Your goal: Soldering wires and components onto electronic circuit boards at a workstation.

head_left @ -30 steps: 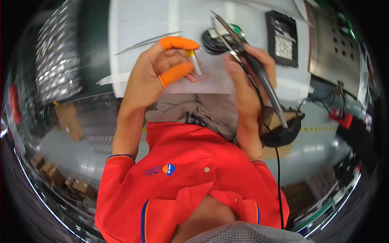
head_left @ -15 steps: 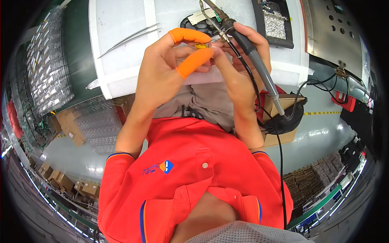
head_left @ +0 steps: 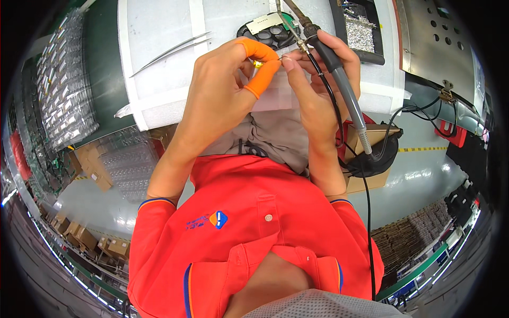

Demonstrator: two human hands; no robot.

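Orange finger covers sit on the thumb and forefinger of my left hand (head_left: 217, 87), which are pinched together at the tips. A small yellow part (head_left: 257, 64) shows between those fingers, mostly hidden. From the pinch a thin wire (head_left: 283, 58) reaches across to the thumb and fingertip of my right hand (head_left: 318, 106). That same hand also holds a soldering iron (head_left: 345, 87) with a grey handle, lying across the palm, its metal end pointing away from me. A thin metal tube and black cable run along the iron. Just beyond the fingertips lies a black holder (head_left: 244, 31) with round hollows.
Metal tweezers (head_left: 169, 54) lie on the white work mat (head_left: 159, 21) at left. A black tray (head_left: 366, 55) of silvery bits is at far right, beside a metal box (head_left: 437, 47). Clear plastic trays (head_left: 66, 79) are stacked far left. The iron's cable (head_left: 368, 222) hangs down past my right arm.
My left fingertips have closed together, covering more of the yellow part. Both hands have shifted slightly; the right one and its iron moved right, and the thin wire now shows between the hands.
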